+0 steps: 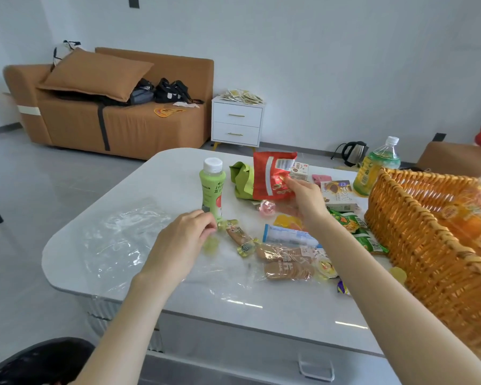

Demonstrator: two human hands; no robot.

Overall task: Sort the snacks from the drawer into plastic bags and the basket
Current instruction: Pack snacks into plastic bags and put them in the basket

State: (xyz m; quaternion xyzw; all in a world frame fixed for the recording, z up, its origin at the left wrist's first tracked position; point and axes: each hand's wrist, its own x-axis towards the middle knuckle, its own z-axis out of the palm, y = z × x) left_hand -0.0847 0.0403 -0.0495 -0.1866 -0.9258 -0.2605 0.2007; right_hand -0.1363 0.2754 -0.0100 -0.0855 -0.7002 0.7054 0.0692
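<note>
Cracker packs (286, 262) and clear plastic bag (122, 237) lie nearest on the bench (178, 173). Left grip (184, 240) curls beside the green bottle (213, 187), its hold I cannot tell; right grip (303, 195) pinches the red snack bag (272, 176), basket (428, 245) crowding its right.

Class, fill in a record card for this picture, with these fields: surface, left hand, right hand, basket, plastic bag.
surface: white rounded table with loose snacks spread across it
left hand: fingers curled beside the base of the green juice bottle with white cap; what it grips is unclear
right hand: pinches the red foil snack packet, held upright
basket: orange woven wicker basket, on the right, orange packets inside
plastic bag: clear plastic bag, lying flat on the left
</note>
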